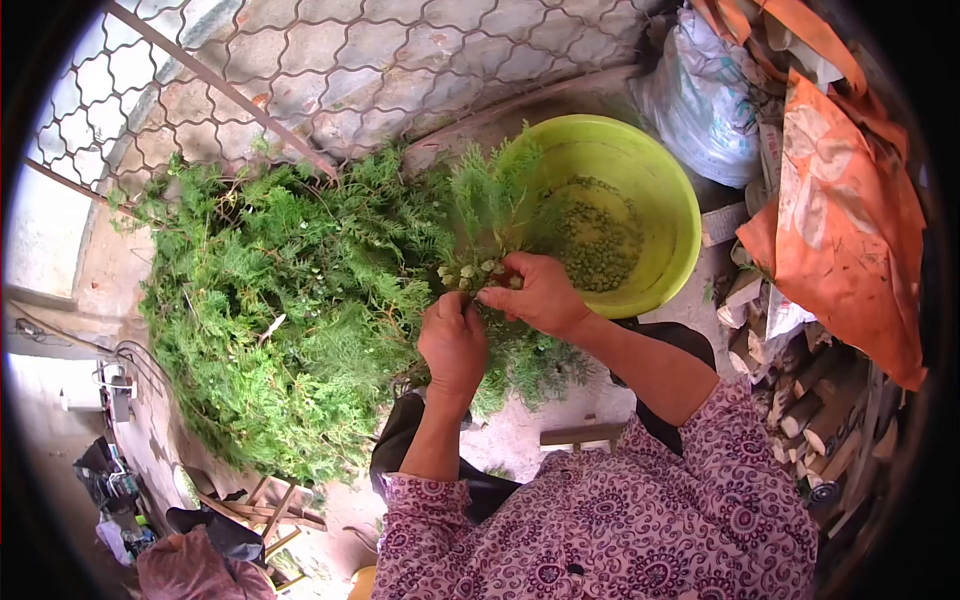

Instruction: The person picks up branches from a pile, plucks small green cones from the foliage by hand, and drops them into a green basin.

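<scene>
A leafy evergreen sprig [485, 200] with a cluster of pale green cones [462, 274] at its base is between my hands. My left hand [452, 345] is closed around the lower stem of the sprig. Just above and to the right, my right hand [542, 293] has its thumb and fingers pinched at the cones; exactly what is between the fingertips is hidden. Behind my right hand stands a yellow-green basin [672, 215], with many small green cones [600, 240] on its bottom. The sprig's foliage overlaps the basin's left rim.
A large heap of cut evergreen branches [290, 300] covers the floor to the left, against a wire mesh fence [350, 60]. On the right are a white sack [705, 100], an orange tarp [845, 220] and stacked firewood [820, 420]. A wooden chair [275, 510] lies at lower left.
</scene>
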The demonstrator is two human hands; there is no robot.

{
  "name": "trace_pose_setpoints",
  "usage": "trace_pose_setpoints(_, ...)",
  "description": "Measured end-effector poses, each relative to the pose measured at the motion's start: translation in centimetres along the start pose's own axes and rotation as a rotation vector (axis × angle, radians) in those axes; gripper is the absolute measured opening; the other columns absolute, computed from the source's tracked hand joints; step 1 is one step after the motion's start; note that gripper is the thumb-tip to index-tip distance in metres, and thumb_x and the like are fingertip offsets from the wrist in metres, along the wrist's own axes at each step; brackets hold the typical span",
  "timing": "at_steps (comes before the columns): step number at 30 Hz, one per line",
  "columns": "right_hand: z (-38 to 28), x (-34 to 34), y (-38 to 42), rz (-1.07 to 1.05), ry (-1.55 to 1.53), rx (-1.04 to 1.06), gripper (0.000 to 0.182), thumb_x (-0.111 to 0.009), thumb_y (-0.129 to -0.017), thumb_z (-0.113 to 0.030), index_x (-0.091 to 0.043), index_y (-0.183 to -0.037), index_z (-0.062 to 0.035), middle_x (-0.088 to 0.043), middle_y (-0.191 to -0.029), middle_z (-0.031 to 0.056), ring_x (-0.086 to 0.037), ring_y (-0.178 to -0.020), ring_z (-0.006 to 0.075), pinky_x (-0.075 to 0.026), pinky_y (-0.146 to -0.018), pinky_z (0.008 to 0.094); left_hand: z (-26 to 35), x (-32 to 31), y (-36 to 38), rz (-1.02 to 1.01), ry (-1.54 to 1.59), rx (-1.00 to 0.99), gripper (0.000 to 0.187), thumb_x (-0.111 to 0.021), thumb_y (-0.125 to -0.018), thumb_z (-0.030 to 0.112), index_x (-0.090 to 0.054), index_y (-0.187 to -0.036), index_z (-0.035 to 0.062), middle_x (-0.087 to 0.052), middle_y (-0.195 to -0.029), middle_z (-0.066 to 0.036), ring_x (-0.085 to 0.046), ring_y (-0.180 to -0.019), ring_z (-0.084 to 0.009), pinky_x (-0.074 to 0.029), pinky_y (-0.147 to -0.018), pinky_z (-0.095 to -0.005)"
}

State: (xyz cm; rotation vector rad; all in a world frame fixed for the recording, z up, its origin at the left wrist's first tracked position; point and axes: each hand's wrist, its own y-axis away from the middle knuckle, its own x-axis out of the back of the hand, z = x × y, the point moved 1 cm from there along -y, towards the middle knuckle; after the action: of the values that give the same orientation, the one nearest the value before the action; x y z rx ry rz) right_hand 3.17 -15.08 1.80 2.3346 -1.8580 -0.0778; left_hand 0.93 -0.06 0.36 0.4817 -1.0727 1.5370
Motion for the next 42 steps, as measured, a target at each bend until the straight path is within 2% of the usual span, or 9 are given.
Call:
trace_pose_setpoints(9, -2.3, 1.4, 0.2, -0.28, -0.799, -0.266, 0.011, -0.059, -0.079, -0.014, -0.053, -0.079, -0.0044, -0.056, -0.067, 0.0034, -0.049, -0.047, 0.0066, -0.035, -0.04, 0.0187, -1.2, 0.7, -0.6, 0.033, 0.144, 0.038, 0.011, -0.056, -0.072, 0.004, -0.051, -0.082, 0.0052, -0.057, -0.069, -0.012, -0.055, -0.061, -0.0314, -0.043, -0.054, -0.0393)
trace_pose_setpoints(15, -2.1, 0.9, 0.3, -0.3, -0.329, -0.201, 0.008, -0.057, -0.078, -0.01, -0.054, -0.083, -0.004, -0.058, -0.075, 0.0057, -0.053, -0.054, 0.0088, -0.039, -0.045, 0.0201, -0.7, 0.7, -0.8, -0.014, 0.176, 0.069, 0.01, -0.057, -0.073, 0.005, -0.052, -0.081, 0.0049, -0.057, -0.069, -0.013, -0.056, -0.061, -0.032, -0.043, -0.055, -0.0398)
trace_pose_setpoints(20, -0.9, -0.6, 0.7, -0.037, 0.42, 0.477, 0.02, -0.058, -0.073, -0.009, -0.057, -0.093, -0.0075, -0.058, -0.077, 0.0088, -0.056, -0.063, 0.0169, -0.045, -0.054, 0.0273, -0.5, 0.1, -0.5, -0.058, 0.138, 0.071, 0.009, -0.056, -0.074, 0.007, -0.053, -0.082, 0.0055, -0.058, -0.071, -0.013, -0.056, -0.063, -0.0318, -0.044, -0.056, -0.0403)
trace_pose_setpoints(23, -1.1, -0.9, 1.3, 0.018, 0.76, 0.479, 0.021, -0.059, -0.07, -0.006, -0.057, -0.091, -0.0074, -0.057, -0.078, 0.0111, -0.056, -0.064, 0.0246, -0.046, -0.056, 0.0314, -0.1, 0.4, -0.6, -0.107, 0.167, 0.084, 0.008, -0.056, -0.075, 0.008, -0.053, -0.081, 0.0047, -0.058, -0.07, -0.014, -0.057, -0.063, -0.0321, -0.045, -0.056, -0.0396)
trace_pose_setpoints(30, -1.1, -0.5, 0.8, 0.12, 0.497, 0.714, 0.012, -0.056, -0.074, -0.006, -0.056, -0.086, -0.0065, -0.056, -0.068, 0.0083, -0.054, -0.055, 0.02, -0.044, -0.048, 0.0284, -0.5, 0.3, -0.5, -0.104, 0.31, 0.129, 0.008, -0.057, -0.075, 0.008, -0.053, -0.08, 0.0031, -0.059, -0.066, -0.014, -0.058, -0.06, -0.0322, -0.046, -0.055, -0.0375)
trace_pose_setpoints(32, -3.3, 0.6, 1.3, -0.105, -0.177, 0.179, 0.006, -0.055, -0.078, -0.009, -0.055, -0.082, -0.0053, -0.052, -0.062, 0.0015, -0.05, -0.05, 0.0089, -0.038, -0.042, 0.0221, -0.8, 0.2, -0.6, -0.087, 0.252, 0.132, 0.009, -0.058, -0.074, 0.007, -0.054, -0.081, 0.0026, -0.059, -0.066, -0.015, -0.059, -0.06, -0.0309, -0.046, -0.055, -0.0364)
trace_pose_setpoints(35, -4.5, 3.8, 0.8, -0.032, -0.449, 0.091, 0.007, -0.055, -0.08, -0.011, -0.056, -0.08, -0.0039, -0.05, -0.062, -0.0027, -0.046, -0.05, 0.0028, -0.035, -0.041, 0.0175, -0.7, 0.5, -0.6, -0.063, 0.275, 0.141, 0.009, -0.057, -0.073, 0.006, -0.054, -0.081, 0.0019, -0.059, -0.066, -0.015, -0.06, -0.059, -0.0286, -0.046, -0.055, -0.0346)
trace_pose_setpoints(39, -4.0, 8.5, -0.2, 0.211, -0.323, 0.06, 0.011, -0.057, -0.079, -0.011, -0.057, -0.084, -0.0014, -0.055, -0.068, 0.0014, -0.051, -0.055, 0.0064, -0.042, -0.05, 0.0203, -0.4, 1.3, -0.8, -0.089, 0.312, 0.185, 0.009, -0.057, -0.072, 0.006, -0.054, -0.08, 0.0016, -0.059, -0.066, -0.014, -0.059, -0.058, -0.027, -0.046, -0.055, -0.0329)
trace_pose_setpoints(42, -0.7, 10.8, -1.3, 0.461, 0.236, 0.313, 0.012, -0.058, -0.078, -0.011, -0.058, -0.083, -0.0007, -0.058, -0.072, 0.0027, -0.055, -0.064, 0.009, -0.045, -0.059, 0.0225, -0.2, 1.2, -0.8, -0.094, 0.366, 0.217, 0.009, -0.057, -0.072, 0.006, -0.054, -0.08, 0.0016, -0.059, -0.065, -0.014, -0.059, -0.058, -0.0264, -0.046, -0.055, -0.0322)
